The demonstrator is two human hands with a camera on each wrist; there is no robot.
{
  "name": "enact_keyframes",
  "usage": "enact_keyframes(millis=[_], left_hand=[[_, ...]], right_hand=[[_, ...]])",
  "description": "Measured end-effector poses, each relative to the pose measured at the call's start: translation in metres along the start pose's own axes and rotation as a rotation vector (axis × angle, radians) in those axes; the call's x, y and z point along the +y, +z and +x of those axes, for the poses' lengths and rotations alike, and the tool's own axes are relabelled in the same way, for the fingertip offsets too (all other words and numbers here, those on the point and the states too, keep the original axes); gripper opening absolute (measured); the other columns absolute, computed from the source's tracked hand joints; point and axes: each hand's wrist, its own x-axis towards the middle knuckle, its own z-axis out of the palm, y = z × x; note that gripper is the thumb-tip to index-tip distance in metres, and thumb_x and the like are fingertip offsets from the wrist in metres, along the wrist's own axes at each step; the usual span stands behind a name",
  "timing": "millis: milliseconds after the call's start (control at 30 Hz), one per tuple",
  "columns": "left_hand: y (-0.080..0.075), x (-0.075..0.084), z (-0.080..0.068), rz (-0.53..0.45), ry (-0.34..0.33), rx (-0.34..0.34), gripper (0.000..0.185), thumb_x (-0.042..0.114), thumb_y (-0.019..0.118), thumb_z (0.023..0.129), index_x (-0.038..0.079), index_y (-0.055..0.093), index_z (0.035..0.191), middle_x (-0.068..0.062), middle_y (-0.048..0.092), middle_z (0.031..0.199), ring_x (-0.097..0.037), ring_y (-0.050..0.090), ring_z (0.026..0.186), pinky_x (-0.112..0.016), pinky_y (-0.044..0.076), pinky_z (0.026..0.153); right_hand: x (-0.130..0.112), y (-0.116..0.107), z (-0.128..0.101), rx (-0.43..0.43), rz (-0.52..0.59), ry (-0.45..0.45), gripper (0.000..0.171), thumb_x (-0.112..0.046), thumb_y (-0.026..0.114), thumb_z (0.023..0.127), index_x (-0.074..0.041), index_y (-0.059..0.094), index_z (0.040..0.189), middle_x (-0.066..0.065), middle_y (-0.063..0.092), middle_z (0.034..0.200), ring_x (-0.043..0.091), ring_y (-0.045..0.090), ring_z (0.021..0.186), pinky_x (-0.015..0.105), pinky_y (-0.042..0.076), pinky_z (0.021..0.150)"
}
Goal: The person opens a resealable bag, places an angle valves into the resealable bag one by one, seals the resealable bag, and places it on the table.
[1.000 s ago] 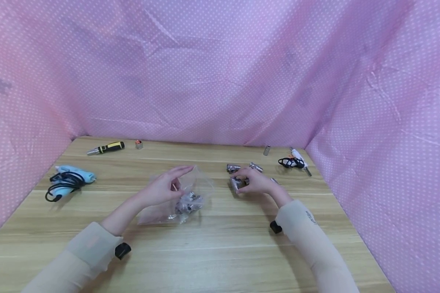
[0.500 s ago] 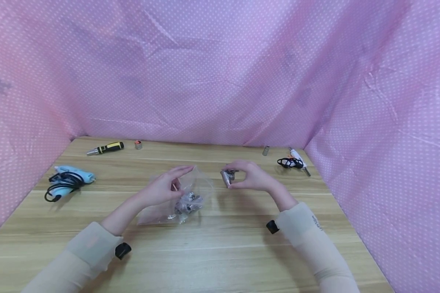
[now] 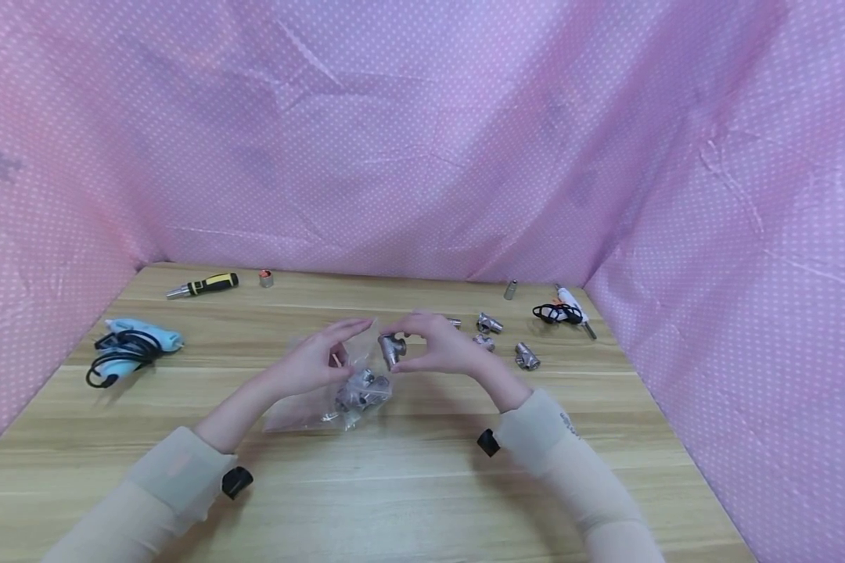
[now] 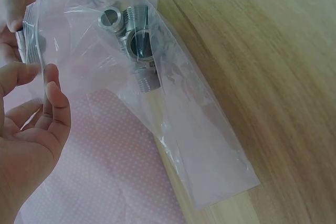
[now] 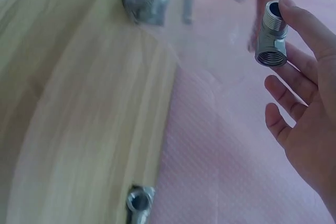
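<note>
My left hand (image 3: pixel 310 367) pinches the mouth of a clear zip-lock bag (image 4: pixel 194 145) and holds it up from the table. Inside lie several metal threaded pipe fittings (image 4: pixel 139 45), bunched together in the bag's lower part. Just right of the bag's mouth, my right hand (image 3: pixel 440 348) holds a silver tee fitting (image 5: pixel 272 38) between thumb and fingers. The tee has an outer-threaded end and an inner-threaded end, and in the head view it overlaps the bag's right edge. Behind the right hand, loose fittings (image 3: pixel 526 356) of the same kind lie on the table.
A blue glue gun (image 3: pixel 137 338) with a coiled black cord lies at the left. A yellow-black screwdriver (image 3: pixel 204 285) and a small metal ring piece (image 3: pixel 265 278) lie at the back left. A small metal cylinder (image 3: pixel 510 289) and a white corded tool (image 3: pixel 570 305) are at the back right.
My right hand has picked up a tee fitting from the loose group and carried it left to the bag's mouth. The left hand and the bag have stayed in place.
</note>
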Motion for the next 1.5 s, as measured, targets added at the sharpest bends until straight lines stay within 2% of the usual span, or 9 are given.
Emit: enact_keyframes(millis=[167,333,567,633,800,967,1067,1267,1500], left_hand=[[0.0,-0.001,0.0,-0.012,-0.003,-0.003,0.078,-0.001,0.068,0.077,0.009,0.034,0.146,-0.016,0.038,0.145,-0.009,0.059,0.074,-0.023,0.055,0.065],[0.0,-0.001,-0.001,-0.007,-0.017,-0.012,0.078,0.0,0.068,0.078,0.01,0.033,0.147,-0.014,0.035,0.147,-0.009,0.059,0.075,-0.023,0.055,0.065],[0.0,-0.001,0.0,-0.021,-0.013,-0.009,0.077,-0.003,0.067,0.077,0.008,0.034,0.146,-0.016,0.04,0.143,-0.01,0.059,0.073,-0.023,0.054,0.063],[0.0,-0.001,0.0,-0.027,-0.013,-0.008,0.077,-0.003,0.067,0.077,0.008,0.034,0.146,-0.016,0.041,0.142,-0.01,0.059,0.073,-0.024,0.055,0.063],[0.001,-0.001,0.001,-0.04,-0.005,0.003,0.077,-0.005,0.066,0.077,0.006,0.034,0.146,-0.018,0.041,0.141,-0.01,0.058,0.072,-0.024,0.054,0.062],[0.001,-0.002,0.0,-0.028,0.003,0.015,0.077,-0.006,0.066,0.076,0.005,0.035,0.145,-0.018,0.042,0.141,-0.009,0.058,0.071,-0.023,0.054,0.062],[0.002,-0.002,0.0,-0.023,0.004,0.014,0.077,-0.006,0.066,0.076,0.005,0.035,0.145,-0.018,0.04,0.142,-0.009,0.057,0.072,-0.023,0.054,0.062],[0.002,-0.002,-0.001,-0.019,0.02,0.015,0.077,-0.006,0.066,0.075,0.005,0.035,0.145,-0.019,0.039,0.143,-0.008,0.057,0.072,-0.023,0.054,0.063],[0.002,-0.001,-0.001,-0.026,0.007,0.0,0.077,-0.004,0.067,0.076,0.006,0.034,0.146,-0.018,0.038,0.144,-0.01,0.058,0.072,-0.023,0.055,0.064]], right_hand=[[0.001,0.019,0.007,-0.054,-0.014,0.046,0.058,-0.035,0.079,0.074,-0.011,0.061,0.124,-0.001,0.063,0.122,0.013,0.053,0.113,0.027,0.043,0.099],[0.003,0.029,0.006,-0.076,-0.027,0.076,0.058,-0.036,0.078,0.074,-0.013,0.061,0.124,-0.002,0.062,0.124,0.013,0.051,0.114,0.028,0.043,0.099],[0.003,0.018,-0.001,-0.03,-0.007,0.065,0.05,-0.03,0.078,0.076,-0.014,0.063,0.121,-0.004,0.063,0.122,0.012,0.052,0.113,0.029,0.044,0.098],[0.003,0.011,-0.006,-0.008,-0.006,0.065,0.05,-0.029,0.078,0.076,-0.014,0.063,0.121,-0.003,0.063,0.122,0.012,0.052,0.115,0.034,0.04,0.104],[0.008,-0.006,-0.021,0.038,-0.008,0.088,0.05,-0.028,0.077,0.077,-0.013,0.062,0.123,-0.001,0.062,0.125,0.015,0.053,0.119,0.041,0.03,0.112],[0.016,-0.023,-0.041,0.071,-0.015,0.124,0.052,-0.026,0.077,0.078,-0.013,0.061,0.125,0.003,0.06,0.128,0.02,0.051,0.12,0.041,0.038,0.106],[0.025,-0.029,-0.054,0.089,-0.029,0.161,0.053,-0.024,0.078,0.077,-0.016,0.06,0.127,0.005,0.059,0.129,0.022,0.05,0.122,0.045,0.037,0.106],[0.048,-0.034,-0.08,0.105,-0.019,0.27,0.056,-0.019,0.079,0.075,-0.014,0.06,0.127,0.007,0.057,0.131,0.026,0.048,0.124,0.049,0.035,0.107],[0.081,-0.027,-0.107,0.077,-0.028,0.363,0.056,-0.018,0.077,0.077,-0.01,0.057,0.129,0.012,0.055,0.133,0.038,0.039,0.13,0.059,0.025,0.109]])
